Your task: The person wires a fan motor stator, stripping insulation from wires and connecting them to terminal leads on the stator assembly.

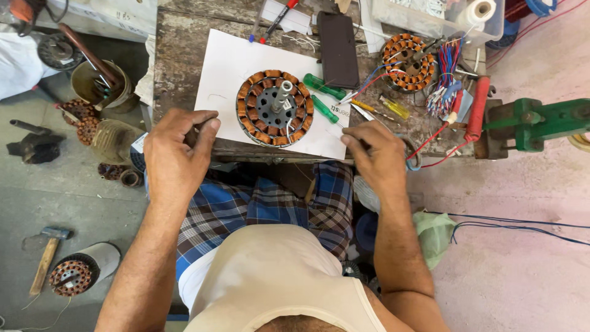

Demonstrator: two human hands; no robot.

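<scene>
Both hands rest at the front edge of the bench [184, 74]: left hand [175, 150] with fingers curled on the white sheet [227, 67], right hand [378, 157] with fingers closed, its grip unclear, beside the copper-wound stator [275, 107].

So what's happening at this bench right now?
A person sits at a worn wooden bench, seen from above. A round motor winding with copper coils lies on a white sheet between the two hands. The left hand rests curled on the sheet's near left edge; the right hand rests at the bench's front edge, and whether it pinches anything is unclear. Green-handled screwdrivers and a second winding lie behind.
</scene>
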